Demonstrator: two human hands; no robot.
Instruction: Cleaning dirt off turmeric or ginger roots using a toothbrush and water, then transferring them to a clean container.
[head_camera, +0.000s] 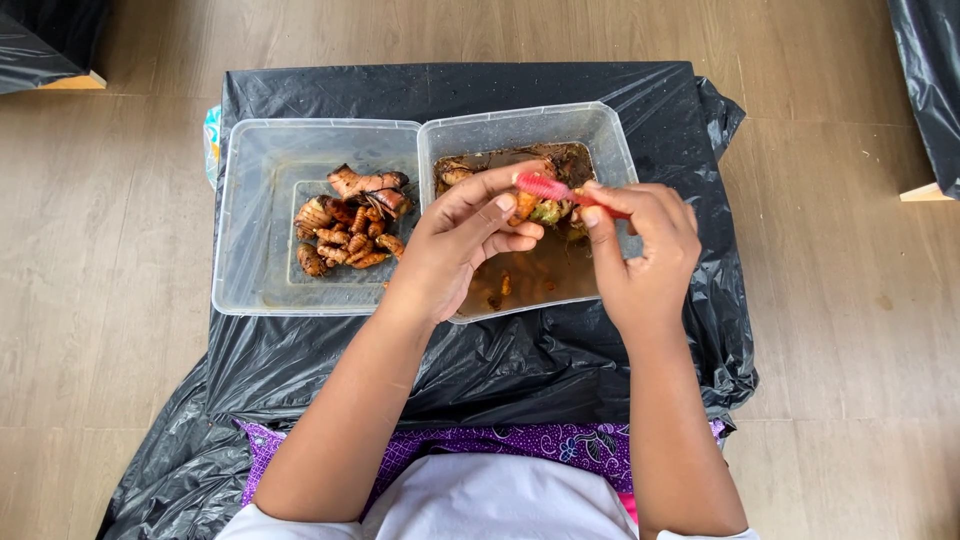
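Note:
My left hand (462, 240) pinches a small orange root piece (528, 206) above the right clear plastic tub (612, 140), which holds muddy brown water. My right hand (640, 250) grips a red toothbrush (548, 187) whose bristled head lies against that root piece. More root bits float in the brown water under my hands. The left clear tub (250, 200) holds a pile of orange-brown knobbly roots (350, 225).
Both tubs stand side by side on a low surface covered with black plastic sheet (480, 360). Pale wooden floor (100, 250) surrounds it. Other black-wrapped items sit at the top left corner (40, 40) and right edge (930, 90).

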